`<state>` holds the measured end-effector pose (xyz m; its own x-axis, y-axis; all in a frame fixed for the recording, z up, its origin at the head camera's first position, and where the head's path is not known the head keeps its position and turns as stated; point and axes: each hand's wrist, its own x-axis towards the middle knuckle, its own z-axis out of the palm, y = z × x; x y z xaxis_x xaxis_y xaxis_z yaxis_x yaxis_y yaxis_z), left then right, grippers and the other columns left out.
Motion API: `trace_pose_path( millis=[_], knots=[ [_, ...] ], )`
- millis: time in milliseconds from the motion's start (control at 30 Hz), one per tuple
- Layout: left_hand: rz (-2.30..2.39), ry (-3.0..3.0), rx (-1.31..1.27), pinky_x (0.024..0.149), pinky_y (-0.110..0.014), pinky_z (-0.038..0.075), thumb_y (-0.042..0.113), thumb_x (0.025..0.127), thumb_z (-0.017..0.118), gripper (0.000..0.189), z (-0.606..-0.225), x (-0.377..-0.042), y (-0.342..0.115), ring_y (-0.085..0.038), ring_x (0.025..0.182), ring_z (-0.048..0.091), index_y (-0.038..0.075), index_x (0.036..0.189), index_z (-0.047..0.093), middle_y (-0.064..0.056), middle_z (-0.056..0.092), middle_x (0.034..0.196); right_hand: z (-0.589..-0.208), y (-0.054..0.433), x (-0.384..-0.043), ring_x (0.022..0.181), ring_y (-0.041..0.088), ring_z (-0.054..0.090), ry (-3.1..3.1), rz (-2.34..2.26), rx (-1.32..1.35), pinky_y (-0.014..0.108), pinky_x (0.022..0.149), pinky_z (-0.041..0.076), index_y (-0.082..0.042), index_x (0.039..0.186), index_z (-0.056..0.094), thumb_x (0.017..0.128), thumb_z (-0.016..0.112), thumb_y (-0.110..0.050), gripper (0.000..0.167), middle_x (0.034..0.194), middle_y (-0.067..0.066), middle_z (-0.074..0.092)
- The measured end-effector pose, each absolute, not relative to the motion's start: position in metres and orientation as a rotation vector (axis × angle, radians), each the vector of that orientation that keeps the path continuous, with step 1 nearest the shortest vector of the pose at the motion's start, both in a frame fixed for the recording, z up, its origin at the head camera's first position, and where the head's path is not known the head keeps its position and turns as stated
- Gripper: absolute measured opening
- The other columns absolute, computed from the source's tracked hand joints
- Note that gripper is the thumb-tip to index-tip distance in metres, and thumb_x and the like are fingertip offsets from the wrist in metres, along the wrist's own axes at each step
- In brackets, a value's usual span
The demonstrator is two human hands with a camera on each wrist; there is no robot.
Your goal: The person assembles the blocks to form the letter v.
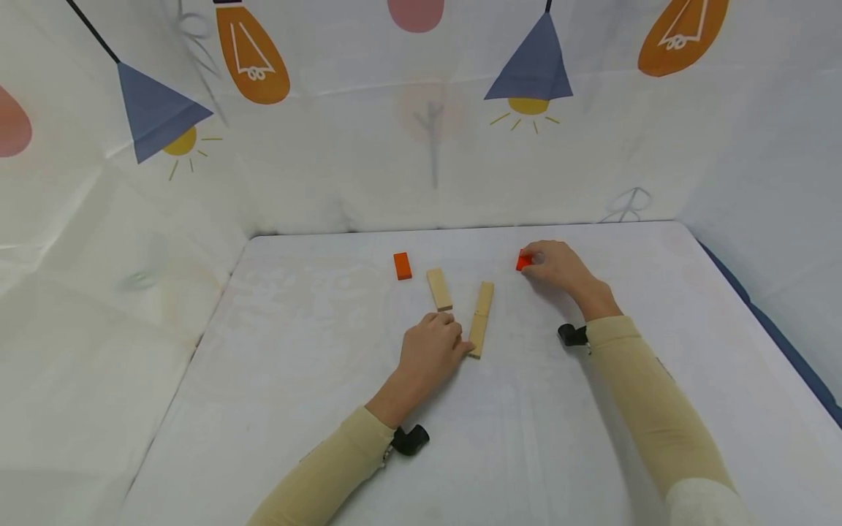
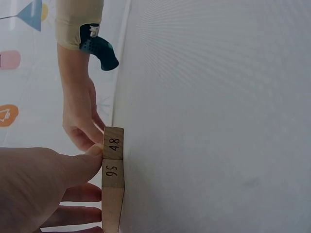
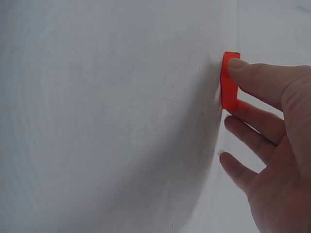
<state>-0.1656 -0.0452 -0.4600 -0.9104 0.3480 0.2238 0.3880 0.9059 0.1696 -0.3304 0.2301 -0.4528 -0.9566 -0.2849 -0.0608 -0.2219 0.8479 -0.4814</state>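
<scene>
Block of red colour (image 3: 229, 90) is in the right hand (image 1: 562, 272), near the far edge of the white table (image 1: 283, 351); thumb and fingertips pinch it, probably because such a small piece needs only a light hold. Whether it touches the table, I cannot tell. The left hand (image 1: 430, 347) keeps no grip that I can see: its fingers extend loosely against wood, and its thumb touches the near end of 2 wooden blocks (image 1: 484, 299) set end to end, perhaps to steady them. 1 separate wooden block (image 1: 439, 288) lies just beyond the fingers, with 1 loose orange-red block (image 1: 403, 267) to its left. In the left wrist view, 1 wooden face reads "48"; another looks like "56", but is turned sideways. Behind, the curtain (image 1: 342, 146) carries printed lamps; no brand is readable.
</scene>
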Motion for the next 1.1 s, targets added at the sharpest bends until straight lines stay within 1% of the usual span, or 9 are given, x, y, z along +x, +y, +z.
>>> trace_pose_path(
  millis=[200,333,600,800,933,1100],
  knots=[
    [-0.314,-2.888,-0.562,0.063,-0.027,0.054,0.049,0.09,0.068,0.032,-0.461,-0.166,-0.044,-0.015,0.097,0.064,0.021,0.076,0.063,0.006,0.062,0.089,-0.447,0.223,-0.327,0.131,0.04,0.047,2.869,-0.782,-0.348,0.059,0.111,0.036,-0.007,0.131,0.06,0.093,0.062,-0.022,0.042,0.138,0.02,0.057],
    [-0.305,-2.882,-0.563,0.063,-0.027,0.054,0.049,0.09,0.068,0.032,-0.461,-0.166,-0.044,-0.015,0.098,0.064,0.021,0.076,0.063,0.005,0.062,0.09,-0.445,0.218,-0.327,0.13,0.039,0.047,2.864,-0.814,-0.338,0.059,0.109,0.038,-0.008,0.13,0.061,0.093,0.063,-0.023,0.04,0.138,0.02,0.056],
    [-0.316,-2.87,-0.568,0.063,-0.027,0.054,0.049,0.09,0.069,0.032,-0.46,-0.165,-0.044,-0.015,0.096,0.065,0.02,0.076,0.064,0.005,0.063,0.088,-0.446,0.206,-0.325,0.132,0.039,0.047,2.844,-0.86,-0.344,0.058,0.112,0.036,-0.009,0.126,0.063,0.092,0.066,-0.022,0.036,0.138,0.019,0.057],
    [-0.322,-2.862,-0.569,0.063,-0.028,0.055,0.048,0.089,0.07,0.032,-0.46,-0.165,-0.044,-0.016,0.097,0.065,0.02,0.076,0.064,0.005,0.063,0.088,-0.447,0.196,-0.322,0.135,0.038,0.045,2.834,-0.841,-0.343,0.059,0.113,0.035,-0.01,0.126,0.063,0.092,0.067,-0.024,0.037,0.139,0.018,0.057],
    [-0.33,-2.866,-0.57,0.062,-0.028,0.055,0.048,0.089,0.07,0.032,-0.461,-0.165,-0.045,-0.016,0.097,0.065,0.02,0.075,0.064,0.005,0.063,0.089,-0.448,0.192,-0.32,0.136,0.038,0.046,2.832,-0.853,-0.39,0.057,0.113,0.036,-0.011,0.124,0.064,0.092,0.067,-0.026,0.035,0.138,0.017,0.058],
    [-0.334,-2.863,-0.575,0.064,-0.029,0.056,0.048,0.089,0.07,0.031,-0.46,-0.165,-0.045,-0.016,0.097,0.065,0.02,0.078,0.067,0.004,0.065,0.092,-0.446,0.184,-0.317,0.134,0.037,0.048,2.823,-0.884,-0.422,0.056,0.112,0.037,-0.011,0.122,0.066,0.092,0.067,-0.026,0.034,0.136,0.016,0.06]
  ],
)
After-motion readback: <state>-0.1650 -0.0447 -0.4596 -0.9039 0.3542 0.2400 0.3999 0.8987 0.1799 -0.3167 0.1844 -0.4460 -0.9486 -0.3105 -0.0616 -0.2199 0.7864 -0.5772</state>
